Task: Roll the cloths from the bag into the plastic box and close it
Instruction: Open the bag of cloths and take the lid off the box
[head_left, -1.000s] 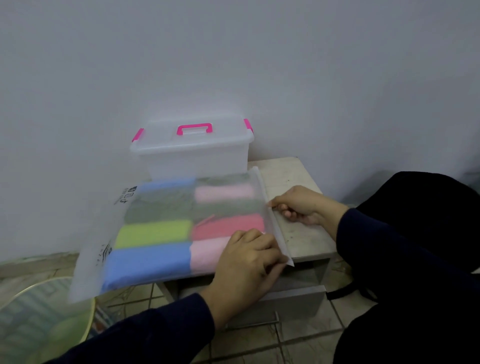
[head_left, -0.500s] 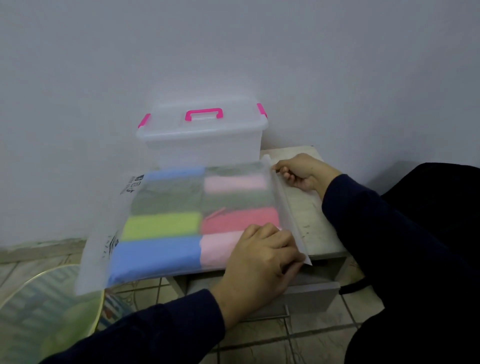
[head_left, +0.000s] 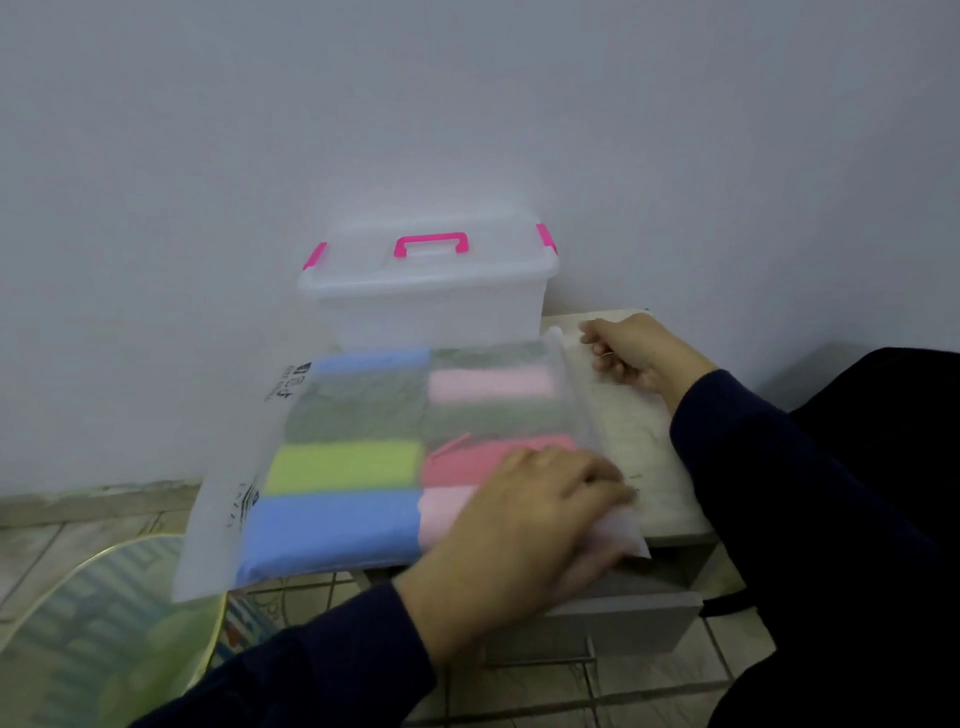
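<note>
Right hand (head_left: 636, 353) has slid to the far corner of the frosted plastic bag (head_left: 363, 462), pinching its edge; left hand (head_left: 524, 525) grips the near corner: opening underway.

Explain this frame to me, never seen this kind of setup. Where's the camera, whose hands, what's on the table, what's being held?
There is no machine here: a person works with bare hands, and the single camera is worn on their head, looking forward and down. So the dark-sleeved arms coming in from the bottom and the right are the wearer's own.

A small table stands against the wall. At its back sits a clear plastic box with its lid on and a pink handle. In front lies a frosted plastic bag holding folded cloths in blue, green, pink and grey.

The left hand grips the bag's near right corner. The right hand pinches the far end of the same edge, apparently working on the bag's opening. The frame is blurred, so the finer finger detail is unclear.
</note>
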